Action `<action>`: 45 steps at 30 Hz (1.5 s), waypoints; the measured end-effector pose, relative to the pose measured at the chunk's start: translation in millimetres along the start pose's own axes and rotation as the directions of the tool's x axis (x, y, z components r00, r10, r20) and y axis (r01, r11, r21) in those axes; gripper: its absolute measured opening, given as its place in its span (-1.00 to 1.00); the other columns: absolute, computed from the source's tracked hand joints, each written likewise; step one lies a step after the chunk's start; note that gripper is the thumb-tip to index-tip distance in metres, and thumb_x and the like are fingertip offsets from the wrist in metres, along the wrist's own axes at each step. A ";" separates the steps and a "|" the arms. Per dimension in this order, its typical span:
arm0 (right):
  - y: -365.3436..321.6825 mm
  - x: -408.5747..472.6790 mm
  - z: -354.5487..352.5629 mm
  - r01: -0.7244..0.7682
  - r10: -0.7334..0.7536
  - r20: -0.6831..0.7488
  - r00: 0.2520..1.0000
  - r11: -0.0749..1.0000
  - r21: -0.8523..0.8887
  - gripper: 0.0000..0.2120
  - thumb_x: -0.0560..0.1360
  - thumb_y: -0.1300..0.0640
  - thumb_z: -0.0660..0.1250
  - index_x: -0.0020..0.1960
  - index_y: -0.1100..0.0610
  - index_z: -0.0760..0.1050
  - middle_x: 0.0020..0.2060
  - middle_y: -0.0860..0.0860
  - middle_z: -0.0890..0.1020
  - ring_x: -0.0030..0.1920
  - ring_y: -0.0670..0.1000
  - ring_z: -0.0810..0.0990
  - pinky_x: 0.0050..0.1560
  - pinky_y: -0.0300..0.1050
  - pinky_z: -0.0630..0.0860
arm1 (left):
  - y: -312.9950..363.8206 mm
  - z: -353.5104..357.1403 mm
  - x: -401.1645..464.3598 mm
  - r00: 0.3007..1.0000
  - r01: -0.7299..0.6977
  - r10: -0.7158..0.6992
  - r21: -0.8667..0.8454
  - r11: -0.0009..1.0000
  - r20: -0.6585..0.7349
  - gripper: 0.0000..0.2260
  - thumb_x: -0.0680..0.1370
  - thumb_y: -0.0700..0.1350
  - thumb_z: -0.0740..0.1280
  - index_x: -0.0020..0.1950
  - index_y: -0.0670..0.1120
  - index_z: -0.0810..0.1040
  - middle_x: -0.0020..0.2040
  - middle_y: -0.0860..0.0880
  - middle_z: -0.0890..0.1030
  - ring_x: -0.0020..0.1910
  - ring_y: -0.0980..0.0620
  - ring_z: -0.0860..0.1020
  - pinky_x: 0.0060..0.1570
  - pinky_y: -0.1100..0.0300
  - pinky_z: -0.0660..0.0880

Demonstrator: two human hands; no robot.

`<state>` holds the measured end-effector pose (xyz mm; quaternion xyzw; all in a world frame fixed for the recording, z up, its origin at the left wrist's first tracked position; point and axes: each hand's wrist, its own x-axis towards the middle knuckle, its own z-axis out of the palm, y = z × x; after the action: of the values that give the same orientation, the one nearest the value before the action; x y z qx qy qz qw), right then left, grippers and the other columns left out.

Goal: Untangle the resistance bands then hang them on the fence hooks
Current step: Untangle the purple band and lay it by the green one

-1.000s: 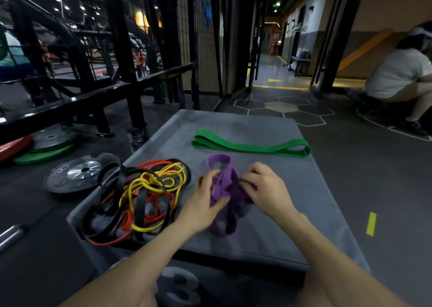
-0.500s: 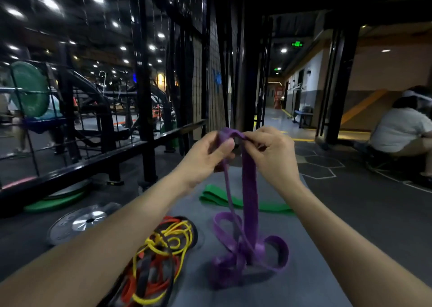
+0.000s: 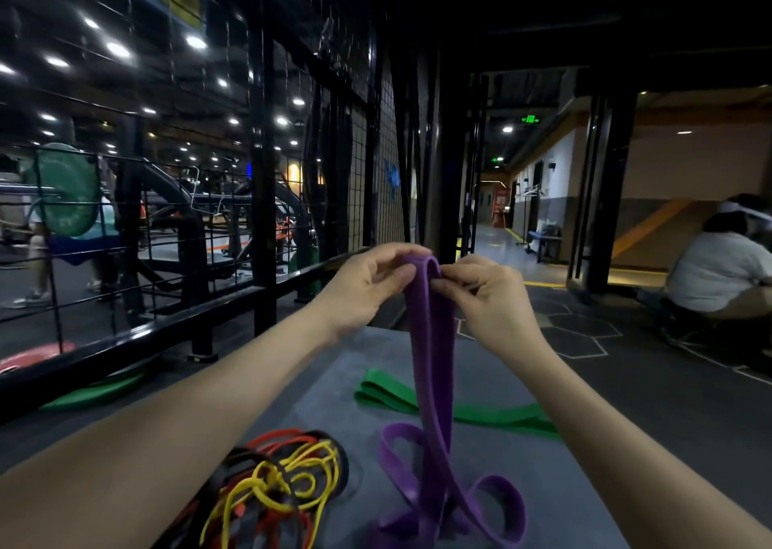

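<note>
While lifted, purple band [image 3: 432, 339] between hands [image 3: 426, 285].

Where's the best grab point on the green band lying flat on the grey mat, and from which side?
Probably the near left end of the green band, where its fold bulges off the grey mat and fingers can hook in. Come from above and the left: the purple band, pinched by the left hand and right hand, hangs across its middle. Elsewhere it lies flat, offering little edge.

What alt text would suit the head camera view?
Both hands, left hand and right hand, pinch the top of a purple band lifted off a grey pad; a green band and tangled bands lie below.
</note>
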<state>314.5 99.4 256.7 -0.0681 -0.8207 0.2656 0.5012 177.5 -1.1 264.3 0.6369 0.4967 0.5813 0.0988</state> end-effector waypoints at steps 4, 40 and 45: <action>2.9 3.2 1.5 -0.110 0.102 0.051 0.993 0.973 0.202 -0.85 0.50 0.29 0.31 -0.09 0.10 0.62 -0.24 0.08 0.60 -0.33 -0.10 0.62 -0.33 -0.24 0.60 | 4.1 3.7 14.1 0.997 0.032 -0.034 -0.028 0.999 -0.064 -0.87 0.55 -0.29 0.23 0.04 -0.15 0.52 -0.08 -0.05 0.60 -0.11 0.16 0.59 0.00 0.28 0.56; 48.2 -21.8 69.0 -0.478 0.376 0.328 0.867 0.814 0.329 -0.76 0.50 0.11 0.35 0.04 0.15 0.32 -0.23 0.09 0.52 -0.31 -0.03 0.53 -0.29 -0.12 0.52 | 63.7 -60.5 77.2 0.817 0.007 -0.103 -0.169 0.986 -0.568 -0.94 0.57 -0.22 0.27 0.01 -0.16 0.51 -0.11 -0.04 0.56 -0.08 0.05 0.60 -0.12 0.17 0.62; 45.5 -21.1 96.1 -0.365 0.330 0.244 0.912 0.924 0.115 -0.77 0.39 0.12 0.45 -0.08 0.09 0.42 -0.21 0.04 0.60 -0.22 -0.03 0.53 -0.15 -0.12 0.50 | 75.3 -55.8 80.3 0.822 -0.004 -0.072 -0.133 0.991 -0.564 -0.96 0.56 -0.21 0.28 -0.03 -0.13 0.52 -0.14 -0.02 0.56 -0.15 0.10 0.60 -0.09 0.14 0.62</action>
<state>235.2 94.8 183.0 -0.1436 -0.8220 0.4211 0.3555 156.1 -3.0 385.9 0.4184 0.4766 0.7732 -0.0026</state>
